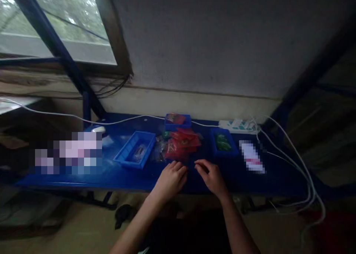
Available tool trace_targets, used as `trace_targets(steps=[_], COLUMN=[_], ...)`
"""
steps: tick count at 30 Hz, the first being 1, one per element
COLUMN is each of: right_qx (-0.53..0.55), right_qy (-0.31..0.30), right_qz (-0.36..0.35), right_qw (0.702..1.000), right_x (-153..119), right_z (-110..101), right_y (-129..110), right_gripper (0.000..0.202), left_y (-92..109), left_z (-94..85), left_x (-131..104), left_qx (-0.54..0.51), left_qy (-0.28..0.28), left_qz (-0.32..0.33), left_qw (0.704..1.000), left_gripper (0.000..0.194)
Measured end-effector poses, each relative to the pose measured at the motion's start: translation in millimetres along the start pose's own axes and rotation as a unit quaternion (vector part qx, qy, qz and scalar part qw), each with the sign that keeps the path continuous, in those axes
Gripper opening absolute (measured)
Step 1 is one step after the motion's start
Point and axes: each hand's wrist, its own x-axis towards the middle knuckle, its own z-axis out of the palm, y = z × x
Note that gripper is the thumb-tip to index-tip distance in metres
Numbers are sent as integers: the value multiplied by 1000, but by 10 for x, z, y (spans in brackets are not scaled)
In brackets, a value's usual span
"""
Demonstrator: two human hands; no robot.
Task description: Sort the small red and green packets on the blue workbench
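Note:
My left hand (172, 178) is closed at the front of the blue table (105, 178), just below a pile of red packets (182, 144); what its fingers hold, if anything, is too small to tell. To its right, my right hand (210, 175) has thumb and fingertips pinched together, and nothing between them can be made out. The hands are a little apart. Left of the red pile lie clear plastic packets (158, 149). A blue tray (137, 150) at the left holds some clear packets. Green packets fill part of another blue tray (235, 148) at the right.
Behind the pile, a small blue bin (178, 127) holds red packets. A white power strip (236, 126) with cables sits at the back right. A pixelated phone-like object (252, 157) lies right; further blurred items (79, 150) lie left. Blue frame posts rise on both sides.

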Motion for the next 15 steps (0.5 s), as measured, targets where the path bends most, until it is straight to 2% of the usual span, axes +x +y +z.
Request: trace_targets(steps=[5,15], right_qx=[-7,-3], right_qy=[-1,3], right_qz=[-6,1], right_qw=[1000,1000], right_x=[21,52], right_z=[-46,-30], right_y=[-20,11], right_gripper=[17,17], left_y=[-56,-101], left_z=[-10,16], left_x=[129,111], left_qx=[-32,-84], left_qy=[26,44], left_qz=[-14,-21], left_qw=[999,995], left_gripper=[17,17])
